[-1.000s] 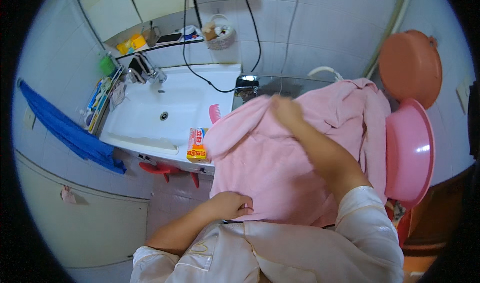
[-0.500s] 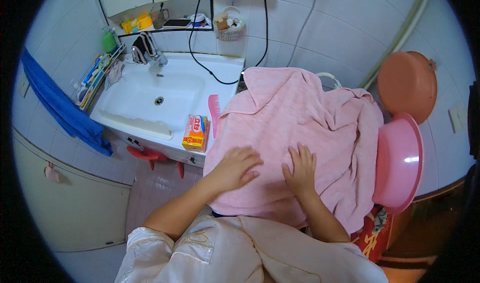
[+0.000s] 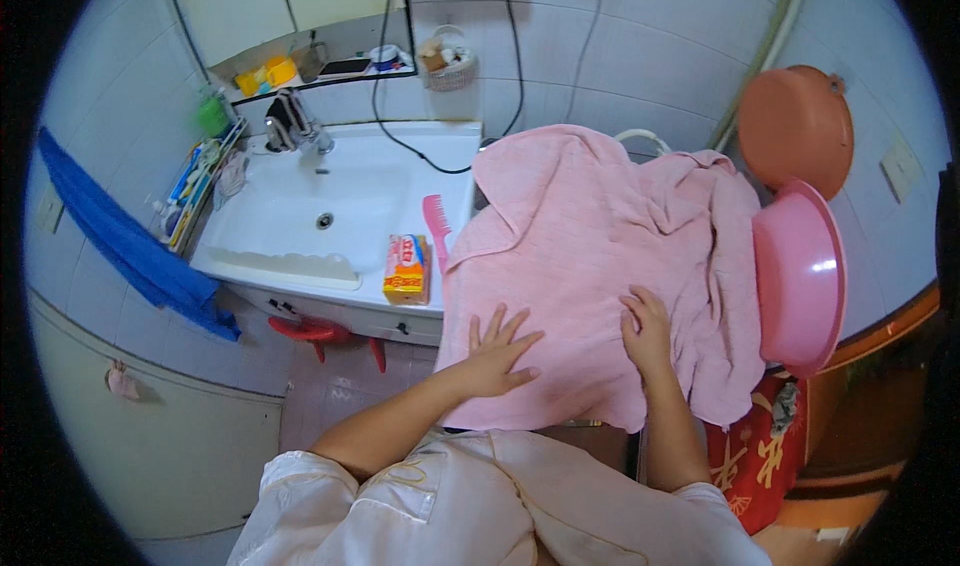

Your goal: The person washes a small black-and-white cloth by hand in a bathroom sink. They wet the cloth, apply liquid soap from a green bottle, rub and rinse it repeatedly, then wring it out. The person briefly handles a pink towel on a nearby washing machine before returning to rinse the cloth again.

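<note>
A large pink towel (image 3: 560,256) lies draped and wrinkled over something whose shape it hides, right of the sink. Flat on its near left part rests my left hand (image 3: 495,356), fingers spread and gripping nothing. My right hand (image 3: 648,331) is farther right on the same towel, its fingers bent and drawn together on the cloth beside a bunch of folds. Left of the towel, a pink comb (image 3: 437,224) and an orange-yellow soap packet (image 3: 405,271) lie on the sink's rim.
The white sink (image 3: 270,206) has a tap (image 3: 318,138) at its back. A pink basin (image 3: 800,281) and an orange-brown basin (image 3: 795,131) stand at the right. A black cable (image 3: 378,96) hangs over the counter. A red stool (image 3: 315,331) is under the sink.
Both hands have moved right on the towel and farther apart. The left fingers have spread, while the right ones have drawn together. The towel's near edge has shifted, and the view has shifted slightly.
</note>
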Motion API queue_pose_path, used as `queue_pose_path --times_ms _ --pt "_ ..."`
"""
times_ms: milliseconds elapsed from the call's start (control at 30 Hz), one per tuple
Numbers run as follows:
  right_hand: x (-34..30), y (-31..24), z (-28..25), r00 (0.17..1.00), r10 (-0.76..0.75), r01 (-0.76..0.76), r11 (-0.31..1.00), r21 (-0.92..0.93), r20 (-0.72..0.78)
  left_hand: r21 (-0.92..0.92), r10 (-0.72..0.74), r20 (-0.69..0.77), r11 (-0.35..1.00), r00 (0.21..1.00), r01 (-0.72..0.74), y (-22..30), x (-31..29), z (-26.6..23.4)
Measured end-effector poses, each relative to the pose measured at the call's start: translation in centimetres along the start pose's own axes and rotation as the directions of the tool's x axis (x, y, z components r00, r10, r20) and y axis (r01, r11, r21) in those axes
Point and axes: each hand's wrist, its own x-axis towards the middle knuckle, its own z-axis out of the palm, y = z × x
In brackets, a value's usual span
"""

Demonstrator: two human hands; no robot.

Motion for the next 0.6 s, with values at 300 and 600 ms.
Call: queue_pose_path --times_ms 300,600 --pt "6.4 -11.1 6.6 0.995 -0.096 0.099 0.994 -0.055 0.039 -0.362 0.099 -0.278 0.911 0.955 -0.199 -4.7 -6.0 -6.9" --pt "13.1 -18.2 18.8 0.993 -0.037 0.051 0.991 -0.124 0.112 -0.474 -0.073 -0.381 0.871 0.922 -0.127 -16.3 -18.1 -15.9"
